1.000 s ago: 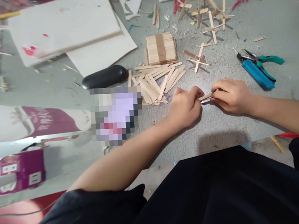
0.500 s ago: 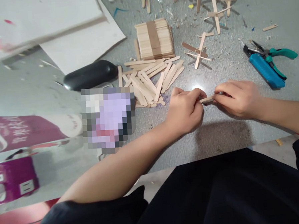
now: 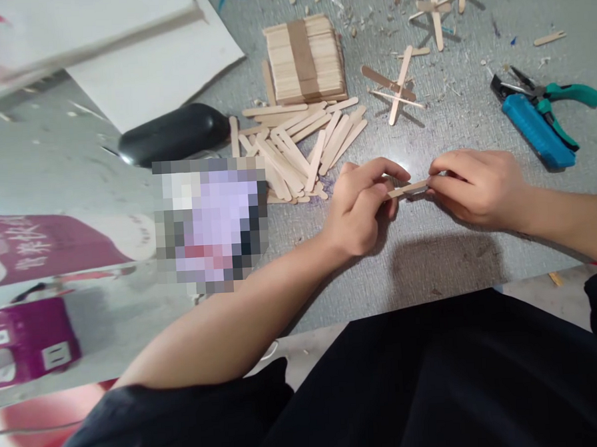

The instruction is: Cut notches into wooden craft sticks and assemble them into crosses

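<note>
Between my two hands, just above the table, is a wooden craft stick point(image 3: 409, 189), lying nearly level across the view. My left hand point(image 3: 360, 203) pinches its left end between thumb and fingers, with the index finger arched over it. At the other end, the fingertips of my right hand point(image 3: 477, 186) are closed on the stick and hide its tip. Loose craft sticks point(image 3: 299, 150) lie in a heap just beyond my left hand. Beyond the held stick stands a small propeller-like piece made of crossed sticks point(image 3: 400, 88).
A banded bundle of sticks point(image 3: 304, 60) sits behind the heap. Teal pliers point(image 3: 572, 92) and a blue utility knife point(image 3: 538, 131) lie at the right. More crossed-stick pieces point(image 3: 436, 9) are at the back. A black case point(image 3: 174, 133) and a blurred-out phone point(image 3: 218, 221) lie left.
My left hand has shifted left along the stick and its index finger has lifted, so more of the stick shows. My right hand stays at its end. The whole view has tilted slightly.
</note>
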The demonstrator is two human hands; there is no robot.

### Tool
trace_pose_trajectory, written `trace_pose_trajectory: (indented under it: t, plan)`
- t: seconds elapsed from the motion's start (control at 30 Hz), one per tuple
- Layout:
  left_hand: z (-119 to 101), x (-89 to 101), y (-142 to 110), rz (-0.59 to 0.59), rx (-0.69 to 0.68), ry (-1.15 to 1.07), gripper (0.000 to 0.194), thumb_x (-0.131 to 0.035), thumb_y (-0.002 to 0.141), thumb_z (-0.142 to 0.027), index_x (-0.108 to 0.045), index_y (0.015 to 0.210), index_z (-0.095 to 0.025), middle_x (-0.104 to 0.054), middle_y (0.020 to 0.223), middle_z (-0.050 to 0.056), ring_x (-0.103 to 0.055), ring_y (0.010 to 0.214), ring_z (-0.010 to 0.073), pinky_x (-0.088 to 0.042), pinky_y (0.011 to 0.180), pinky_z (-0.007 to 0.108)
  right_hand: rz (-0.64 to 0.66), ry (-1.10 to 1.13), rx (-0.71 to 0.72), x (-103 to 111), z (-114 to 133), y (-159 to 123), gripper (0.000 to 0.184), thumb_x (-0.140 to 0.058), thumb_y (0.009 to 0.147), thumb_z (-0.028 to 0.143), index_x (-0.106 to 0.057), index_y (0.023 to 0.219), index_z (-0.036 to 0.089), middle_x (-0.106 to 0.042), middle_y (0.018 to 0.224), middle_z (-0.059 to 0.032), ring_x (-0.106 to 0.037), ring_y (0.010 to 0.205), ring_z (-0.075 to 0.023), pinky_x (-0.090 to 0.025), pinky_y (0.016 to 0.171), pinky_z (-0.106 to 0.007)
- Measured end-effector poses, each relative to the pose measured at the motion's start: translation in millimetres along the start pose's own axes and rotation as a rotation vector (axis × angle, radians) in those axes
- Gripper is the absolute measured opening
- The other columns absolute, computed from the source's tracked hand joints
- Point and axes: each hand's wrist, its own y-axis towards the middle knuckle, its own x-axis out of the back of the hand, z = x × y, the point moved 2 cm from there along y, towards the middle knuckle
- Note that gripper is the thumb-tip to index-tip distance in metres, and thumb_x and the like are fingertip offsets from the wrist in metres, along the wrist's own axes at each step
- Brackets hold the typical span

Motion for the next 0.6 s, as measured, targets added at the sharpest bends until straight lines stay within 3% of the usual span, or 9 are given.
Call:
trace_pose_trajectory:
  t: [0.13,0.33,0.6]
  plan:
    - [0.3,-0.8,2.2,-0.027,0.052,-0.150,0.038,-0.043,0.112,-0.038,-0.078,0.111,-0.025,-0.065,0.061,0.000,-0.067,0.063,0.0248,-0.056,0.074,0.046,0.004,0.045,-0.026,-1.0,-0.7,-0.8,0.032,-0.061,0.123,0.030,-0.082,0.101,0.023,-0.090,0.112,-0.0066,-0.072,0.086,-0.0193,-0.040,0.067,-0.041]
    - [-3.4,-0.6,6.0,-0.036,0.061,0.095,0.014,-0.063,0.099,-0.027,-0.076,0.103,-0.028,-0.061,0.063,-0.002,-0.060,0.065,0.0220,-0.053,0.073,0.042,0.047,0.144,-0.078,-0.4,-3.5,0.7,0.032,-0.061,0.123,0.031,-0.081,0.099,0.023,-0.089,0.110,-0.0070,-0.071,0.084,-0.0196,-0.040,0.067,-0.041]
    - [-11.5,3.1,3.7,-0.013,0.037,0.204,0.021,-0.058,0.099,-0.017,-0.073,0.110,-0.026,-0.063,0.064,-0.007,-0.062,0.067,0.0211,-0.053,0.104,0.058,0.110,0.062,-0.023,2.2,-2.2,5.5,0.034,-0.053,0.123,0.024,-0.077,0.098,0.023,-0.088,0.110,-0.0070,-0.067,0.083,-0.0183,-0.038,0.065,-0.039]
